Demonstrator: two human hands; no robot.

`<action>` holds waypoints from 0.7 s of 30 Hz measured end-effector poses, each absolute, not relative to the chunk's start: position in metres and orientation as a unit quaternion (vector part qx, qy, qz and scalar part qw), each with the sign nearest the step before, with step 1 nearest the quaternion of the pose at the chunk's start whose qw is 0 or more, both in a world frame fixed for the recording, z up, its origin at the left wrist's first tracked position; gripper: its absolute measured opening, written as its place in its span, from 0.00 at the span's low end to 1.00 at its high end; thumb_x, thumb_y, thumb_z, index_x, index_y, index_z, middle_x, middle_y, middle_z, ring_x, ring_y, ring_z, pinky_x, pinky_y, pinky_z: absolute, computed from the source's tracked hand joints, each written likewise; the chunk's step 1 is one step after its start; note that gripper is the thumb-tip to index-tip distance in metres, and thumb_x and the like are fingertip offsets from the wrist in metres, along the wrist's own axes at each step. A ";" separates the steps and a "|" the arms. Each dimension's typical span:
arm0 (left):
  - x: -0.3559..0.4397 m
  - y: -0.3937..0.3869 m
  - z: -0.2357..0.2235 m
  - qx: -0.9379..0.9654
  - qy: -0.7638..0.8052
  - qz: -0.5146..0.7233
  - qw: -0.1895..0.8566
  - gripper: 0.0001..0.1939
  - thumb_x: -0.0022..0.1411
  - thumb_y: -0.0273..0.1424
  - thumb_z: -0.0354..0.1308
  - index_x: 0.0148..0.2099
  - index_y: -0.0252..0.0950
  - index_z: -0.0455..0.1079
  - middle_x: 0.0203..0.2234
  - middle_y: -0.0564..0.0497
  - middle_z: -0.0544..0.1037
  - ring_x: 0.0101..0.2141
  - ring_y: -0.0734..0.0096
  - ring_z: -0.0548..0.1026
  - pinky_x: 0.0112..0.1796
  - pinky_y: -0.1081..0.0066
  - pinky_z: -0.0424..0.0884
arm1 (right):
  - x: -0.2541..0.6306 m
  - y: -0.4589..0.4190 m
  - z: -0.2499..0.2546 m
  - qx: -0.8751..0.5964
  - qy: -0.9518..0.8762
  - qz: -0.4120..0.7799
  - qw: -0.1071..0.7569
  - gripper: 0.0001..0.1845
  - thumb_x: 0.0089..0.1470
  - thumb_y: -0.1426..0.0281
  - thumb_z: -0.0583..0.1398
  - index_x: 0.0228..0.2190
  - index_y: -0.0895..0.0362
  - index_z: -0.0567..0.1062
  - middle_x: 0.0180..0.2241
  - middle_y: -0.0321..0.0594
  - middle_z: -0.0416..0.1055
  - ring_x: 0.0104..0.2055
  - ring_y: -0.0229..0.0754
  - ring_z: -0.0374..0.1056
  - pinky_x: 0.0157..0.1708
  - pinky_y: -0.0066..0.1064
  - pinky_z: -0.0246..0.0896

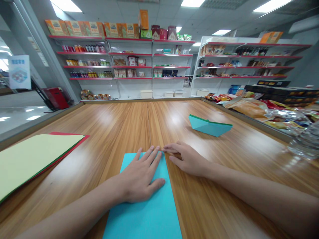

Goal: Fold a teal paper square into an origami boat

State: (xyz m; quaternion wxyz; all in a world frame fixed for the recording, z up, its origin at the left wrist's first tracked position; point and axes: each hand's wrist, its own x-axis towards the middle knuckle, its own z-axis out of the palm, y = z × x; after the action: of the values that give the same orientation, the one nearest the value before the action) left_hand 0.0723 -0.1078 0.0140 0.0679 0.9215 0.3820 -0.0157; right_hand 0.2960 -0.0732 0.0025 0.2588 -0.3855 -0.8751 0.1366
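A bright blue sheet of paper [149, 215] lies on the wooden table, its long side running toward me; whether it is one layer or folded I cannot tell. My left hand [142, 176] rests flat on its upper part, fingers spread. At the paper's far right corner, the fingertips of my right hand [188, 157] touch down by the edge, with the fingers stretched out and the thumb apart. Beyond my right hand stands a folded blue paper boat [210, 126] with a green rim.
To the left lies a stack of coloured paper [37, 152], pale yellow on top with green and red below. Snack packets [251, 108] and a clear plastic item [305, 141] line the right side. Stocked shelves [129, 66] stand behind the wooden table [119, 122].
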 end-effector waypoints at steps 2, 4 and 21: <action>0.073 -0.108 0.014 0.920 0.386 -0.012 0.068 0.39 0.66 0.52 0.31 0.69 0.32 0.32 0.66 0.43 0.32 0.65 0.56 0.32 0.61 0.47 0.36 | 0.296 -0.075 0.004 -0.379 -0.881 0.121 0.257 0.18 0.54 0.77 0.56 0.48 0.59 0.71 0.43 0.45 0.73 0.45 0.44 0.66 0.46 0.38 0.64; 0.073 -0.108 0.014 0.919 0.388 -0.009 0.069 0.38 0.66 0.52 0.31 0.69 0.32 0.31 0.66 0.43 0.32 0.65 0.57 0.33 0.61 0.47 0.36 | 0.294 -0.078 0.005 -0.375 -0.886 0.102 0.252 0.16 0.55 0.76 0.56 0.46 0.59 0.73 0.38 0.45 0.72 0.41 0.44 0.67 0.42 0.36 0.64; 0.074 -0.106 0.009 0.907 0.415 0.017 0.069 0.36 0.66 0.53 0.30 0.69 0.38 0.38 0.66 0.45 0.37 0.65 0.55 0.35 0.60 0.45 0.39 | 0.289 -0.095 0.009 -0.387 -0.870 0.137 0.274 0.10 0.50 0.76 0.61 0.37 0.56 0.78 0.32 0.40 0.71 0.36 0.40 0.67 0.38 0.31 0.64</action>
State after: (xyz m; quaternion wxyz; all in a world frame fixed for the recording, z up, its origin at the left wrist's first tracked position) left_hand 0.0743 -0.1055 0.0088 0.0692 0.9072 0.4147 0.0172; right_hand 0.2886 -0.0952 0.0089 0.2736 -0.3872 -0.8698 0.1365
